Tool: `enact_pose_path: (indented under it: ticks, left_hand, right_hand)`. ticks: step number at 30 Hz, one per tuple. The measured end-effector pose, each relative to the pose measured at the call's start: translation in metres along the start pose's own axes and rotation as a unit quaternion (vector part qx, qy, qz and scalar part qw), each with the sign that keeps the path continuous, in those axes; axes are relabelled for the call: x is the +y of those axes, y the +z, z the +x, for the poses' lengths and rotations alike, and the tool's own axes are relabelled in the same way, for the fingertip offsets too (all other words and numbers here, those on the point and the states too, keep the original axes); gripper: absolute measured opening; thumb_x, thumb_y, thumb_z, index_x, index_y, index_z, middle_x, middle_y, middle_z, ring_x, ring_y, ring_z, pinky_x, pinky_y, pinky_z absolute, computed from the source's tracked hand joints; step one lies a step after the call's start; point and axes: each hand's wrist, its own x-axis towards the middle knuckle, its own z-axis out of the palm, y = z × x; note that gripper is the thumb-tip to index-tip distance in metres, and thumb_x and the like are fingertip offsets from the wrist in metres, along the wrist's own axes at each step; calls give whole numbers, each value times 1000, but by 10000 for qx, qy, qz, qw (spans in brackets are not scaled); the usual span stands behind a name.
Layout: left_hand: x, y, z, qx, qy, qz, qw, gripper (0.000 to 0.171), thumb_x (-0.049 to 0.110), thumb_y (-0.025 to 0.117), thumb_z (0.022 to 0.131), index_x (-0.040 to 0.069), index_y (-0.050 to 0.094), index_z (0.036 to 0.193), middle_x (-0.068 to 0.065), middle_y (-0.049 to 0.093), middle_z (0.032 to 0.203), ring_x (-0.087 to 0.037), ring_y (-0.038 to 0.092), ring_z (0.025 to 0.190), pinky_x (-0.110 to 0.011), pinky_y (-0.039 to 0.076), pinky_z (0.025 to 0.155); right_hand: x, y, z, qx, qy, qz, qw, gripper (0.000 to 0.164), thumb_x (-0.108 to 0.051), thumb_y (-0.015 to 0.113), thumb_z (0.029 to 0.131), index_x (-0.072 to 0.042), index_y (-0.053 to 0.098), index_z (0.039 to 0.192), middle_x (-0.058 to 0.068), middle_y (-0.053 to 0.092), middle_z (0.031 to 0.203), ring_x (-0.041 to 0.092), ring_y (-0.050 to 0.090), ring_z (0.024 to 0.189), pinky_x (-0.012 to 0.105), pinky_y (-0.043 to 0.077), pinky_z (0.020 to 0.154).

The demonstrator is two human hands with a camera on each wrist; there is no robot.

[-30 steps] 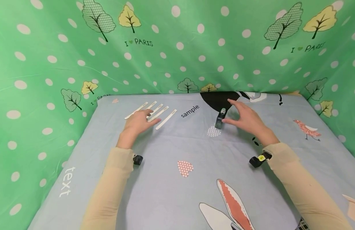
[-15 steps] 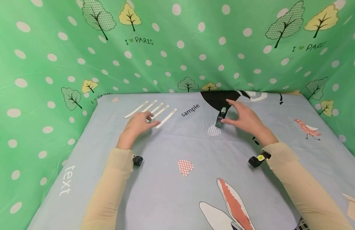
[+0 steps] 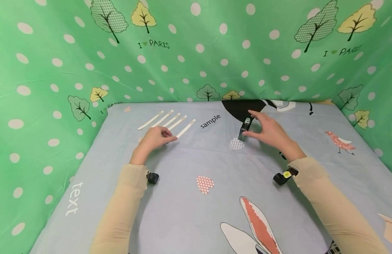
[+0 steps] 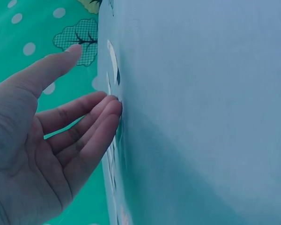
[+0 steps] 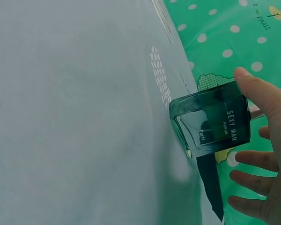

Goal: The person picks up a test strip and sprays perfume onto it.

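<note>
My left hand (image 3: 154, 139) reaches low over several narrow white paper strips (image 3: 187, 127) lying fanned side by side. In the left wrist view its fingertips (image 4: 113, 105) come down at the cloth near a strip (image 4: 113, 58), while the thumb stands well apart; nothing is pinched. A dark green glass perfume bottle (image 3: 243, 132) with a silver neck stands upright at centre right. Beside it is my right hand (image 3: 272, 131), thumb and fingers spread. In the right wrist view the thumb lies against or very near the bottle (image 5: 215, 119), and the other fingers are off it.
A pale blue printed cloth (image 3: 176, 215) covers the table. Behind it and along its sides hangs a green dotted curtain (image 3: 183, 46). Black wrist cameras sit under both sleeves.
My left hand has sunk slightly towards the strips, its thumb and fingers drawing closer together. My right hand has barely shifted left; the bottle stays put.
</note>
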Motion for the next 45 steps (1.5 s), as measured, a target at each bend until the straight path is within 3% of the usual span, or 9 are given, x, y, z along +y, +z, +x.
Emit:
enact_pose_path:
  ticks: [4, 17, 31, 45]
  left_hand:
    - [-4, 1, 2, -128, -21, -233, 9996, 36, 41, 76, 86, 9, 72, 102, -7, 75, 91, -15, 68, 75, -26, 51, 71]
    - [-6, 3, 8, -274, -167, -455, 9985, 29, 30, 81, 82, 8, 73, 98, -4, 73, 84, -9, 63, 70, -22, 50, 68]
    - [-2, 5, 15, -294, -514, -270, 9979, 26, 30, 82, 81, 8, 73, 92, 4, 66, 70, -7, 57, 64, -22, 46, 64]
    - [1, 7, 14, -303, -610, -113, 9976, 21, 25, 80, 84, 7, 72, 92, -1, 67, 79, -13, 57, 73, -23, 45, 67]
  right_hand:
    - [0, 1, 0, -27, 43, 34, 10000, 94, -60, 71, 84, -23, 26, 158, 16, 35, 160, 43, 38, 142, 64, 33, 112]
    - [-4, 4, -2, -2, -3, 161, 9999, 93, -54, 75, 83, -21, 29, 157, 18, 39, 157, 42, 44, 138, 62, 36, 110]
    - [-7, 7, -3, -84, 2, 279, 9996, 93, -50, 75, 86, -17, 26, 158, 19, 36, 158, 44, 43, 138, 63, 34, 111]
    - [-8, 11, -3, -85, -22, 366, 9993, 92, -47, 75, 86, -18, 25, 158, 18, 34, 160, 44, 41, 140, 62, 34, 113]
